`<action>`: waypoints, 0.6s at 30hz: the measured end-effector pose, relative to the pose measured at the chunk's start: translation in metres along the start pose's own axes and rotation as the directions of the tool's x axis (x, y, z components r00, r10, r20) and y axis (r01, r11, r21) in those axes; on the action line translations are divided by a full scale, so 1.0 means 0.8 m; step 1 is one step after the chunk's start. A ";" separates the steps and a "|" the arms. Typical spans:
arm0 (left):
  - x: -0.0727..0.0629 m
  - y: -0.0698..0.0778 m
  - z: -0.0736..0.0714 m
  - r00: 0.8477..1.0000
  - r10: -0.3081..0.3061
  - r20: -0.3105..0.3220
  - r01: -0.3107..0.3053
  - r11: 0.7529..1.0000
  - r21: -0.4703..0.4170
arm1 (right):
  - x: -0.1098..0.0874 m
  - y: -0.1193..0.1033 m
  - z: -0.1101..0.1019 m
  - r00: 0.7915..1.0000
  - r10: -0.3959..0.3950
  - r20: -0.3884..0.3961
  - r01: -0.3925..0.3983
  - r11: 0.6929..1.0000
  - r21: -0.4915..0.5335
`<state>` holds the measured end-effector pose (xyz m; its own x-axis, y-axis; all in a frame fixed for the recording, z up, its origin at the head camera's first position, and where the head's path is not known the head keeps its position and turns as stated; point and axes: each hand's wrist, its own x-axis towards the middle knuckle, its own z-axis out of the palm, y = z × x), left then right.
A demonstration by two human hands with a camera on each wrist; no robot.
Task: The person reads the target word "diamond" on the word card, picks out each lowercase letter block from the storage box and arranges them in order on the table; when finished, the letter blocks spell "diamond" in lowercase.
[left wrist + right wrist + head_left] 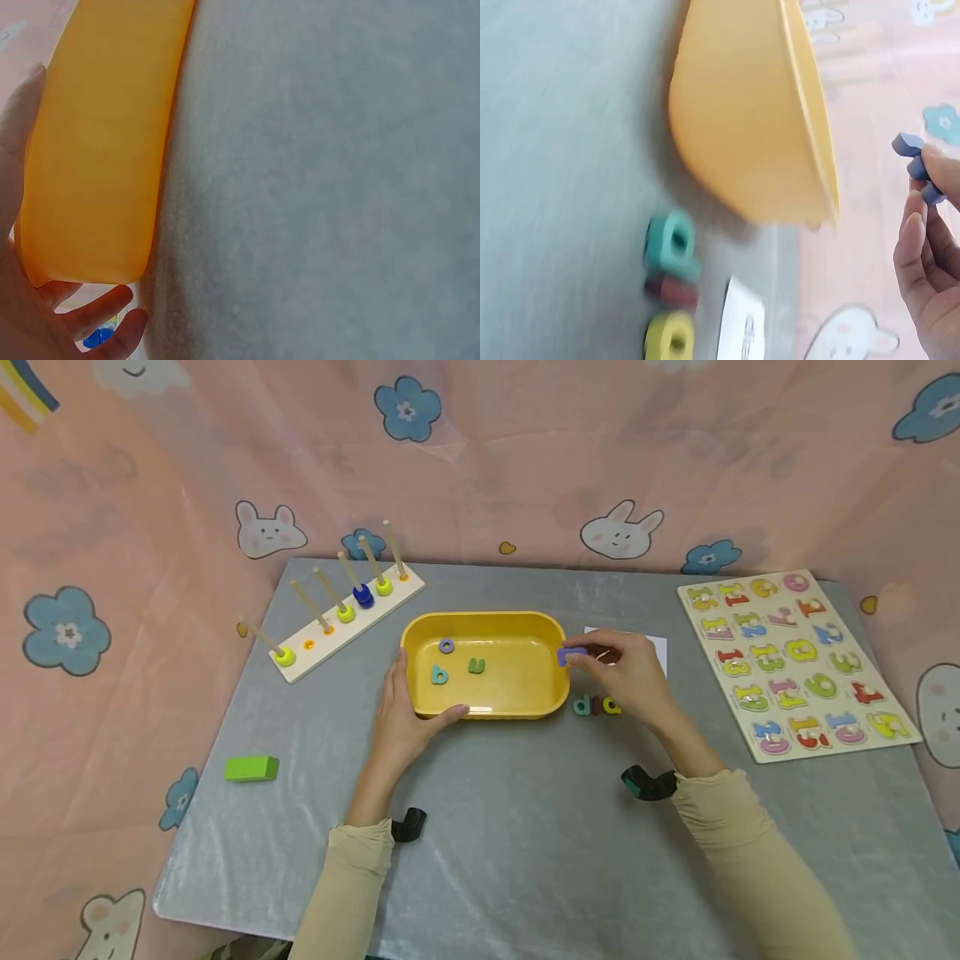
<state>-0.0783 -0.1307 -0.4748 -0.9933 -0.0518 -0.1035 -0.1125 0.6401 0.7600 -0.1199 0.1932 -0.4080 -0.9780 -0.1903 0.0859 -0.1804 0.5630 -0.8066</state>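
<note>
My left hand holds the near left corner of a yellow plastic tub, thumb along the near side and fingers at the left end. Inside the tub lie a purple letter o, a teal letter b and a green letter u. Above the tub's right rim, my right hand pinches a purple-blue letter piece between thumb and fingers; three short prongs of it show. On the table below that hand sit a teal letter d, a dark red piece and a yellow letter.
A white card with print lies partly behind my right hand. At the back left stands a peg board with yellow and blue rings. A number puzzle board lies at the right, a green block at the left.
</note>
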 end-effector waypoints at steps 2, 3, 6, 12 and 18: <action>0.000 0.000 0.000 1.000 0.002 0.000 -0.002 1.000 -0.003 | -0.005 0.011 -0.010 0.999 0.011 -0.034 -0.012 0.999 -0.032; 0.000 0.000 0.000 1.000 0.004 0.000 -0.004 1.000 -0.004 | -0.008 0.017 -0.014 0.999 0.021 -0.048 -0.023 0.999 -0.043; 0.001 -0.001 0.000 1.000 0.004 -0.003 -0.004 1.000 -0.006 | -0.016 0.036 -0.029 0.995 0.066 -0.071 -0.071 0.995 -0.071; 0.001 -0.002 0.001 1.000 0.000 0.003 0.000 1.000 -0.004 | -0.038 0.075 -0.047 0.990 0.115 -0.078 -0.125 0.981 -0.149; 0.001 -0.002 0.000 1.000 -0.008 0.004 0.008 1.000 -0.002 | -0.051 0.101 -0.047 0.982 0.185 -0.031 -0.187 0.957 -0.221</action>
<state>-0.0787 -0.1319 -0.4759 -0.9922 -0.0543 -0.1120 -0.1207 0.6383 0.7603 -0.0983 0.2771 -0.4548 -0.9972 -0.0580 -0.0465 -0.0130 0.7523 -0.6586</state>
